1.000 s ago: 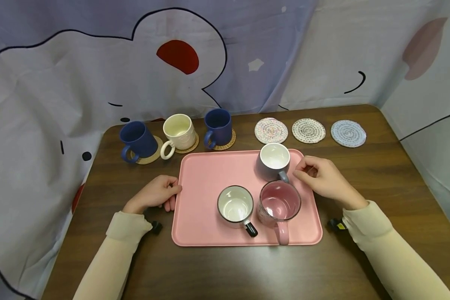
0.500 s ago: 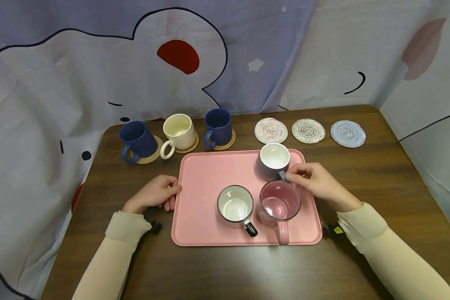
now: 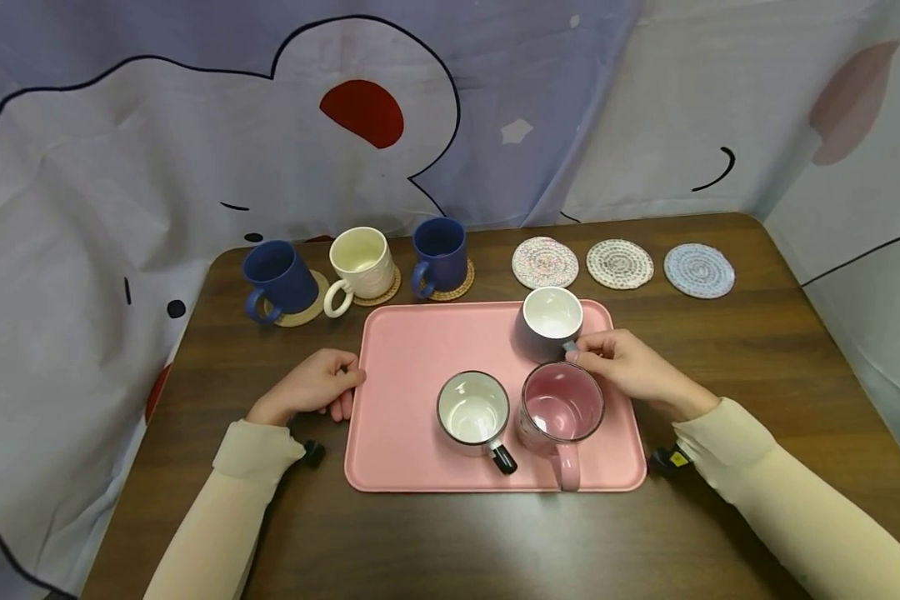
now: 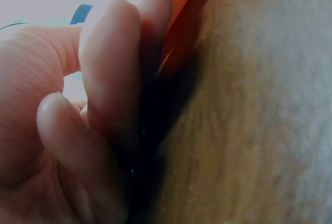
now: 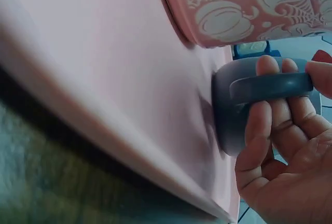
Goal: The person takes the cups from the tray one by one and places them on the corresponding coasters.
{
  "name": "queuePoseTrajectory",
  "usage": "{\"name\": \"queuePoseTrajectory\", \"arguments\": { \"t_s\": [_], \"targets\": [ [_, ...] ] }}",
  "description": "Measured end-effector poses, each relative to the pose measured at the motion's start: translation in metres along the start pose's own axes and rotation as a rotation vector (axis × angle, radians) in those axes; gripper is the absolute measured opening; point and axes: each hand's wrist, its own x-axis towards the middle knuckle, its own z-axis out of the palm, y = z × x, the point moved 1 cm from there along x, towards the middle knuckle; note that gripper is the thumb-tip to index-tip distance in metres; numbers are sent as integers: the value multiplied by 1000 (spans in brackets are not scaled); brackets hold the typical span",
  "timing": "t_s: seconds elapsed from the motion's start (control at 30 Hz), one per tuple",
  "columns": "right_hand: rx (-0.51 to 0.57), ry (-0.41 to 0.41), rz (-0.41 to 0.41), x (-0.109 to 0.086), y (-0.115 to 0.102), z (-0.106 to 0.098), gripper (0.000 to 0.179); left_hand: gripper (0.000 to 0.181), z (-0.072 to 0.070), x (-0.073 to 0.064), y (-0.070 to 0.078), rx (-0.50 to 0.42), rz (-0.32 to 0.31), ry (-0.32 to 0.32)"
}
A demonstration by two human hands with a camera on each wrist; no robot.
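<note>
A pink rectangular tray (image 3: 408, 358) lies on the wooden table, bearing three mugs. My right hand (image 3: 641, 371) holds the handle (image 5: 272, 87) of the grey mug (image 3: 543, 343) at the tray's back right; in the right wrist view the fingers pass through the handle and the thumb presses its outer side. That mug stands upright, white inside. Just in front is a larger pink mug (image 3: 561, 404) with white raised patterns, and left of that a white mug (image 3: 472, 408) with a dark rim and black handle. At the tray's left edge, my left hand (image 3: 311, 387) grips the rim with curled fingers.
Along the back left stand a blue mug (image 3: 281, 279), a cream mug (image 3: 363, 262) and another blue mug (image 3: 441, 250), each on a tan coaster. Pink-speckled (image 3: 545, 262), black-and-white (image 3: 620, 264) and light blue coasters (image 3: 699, 271) lie at back right. A patterned curtain (image 3: 525, 100) hangs behind.
My right hand has moved left from the tray's right edge and taken hold of the grey mug's handle. The mug has stayed in place. My left hand has not moved.
</note>
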Motion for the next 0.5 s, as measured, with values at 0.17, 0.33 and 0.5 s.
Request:
{"name": "queuePoseTrajectory", "arguments": {
  "t_s": [0.17,0.33,0.5],
  "targets": [
    [28,-38,67,-1,-2,-4,34,30,-1,-1,-1,-1,-2,-4],
    [152,-138,188,-3,-4,-7,30,30,-1,-1,-2,4,-3,-5],
    [166,-130,186,-3,-4,-8,32,30,0,0,-1,-3,4,-2]
  ]
}}
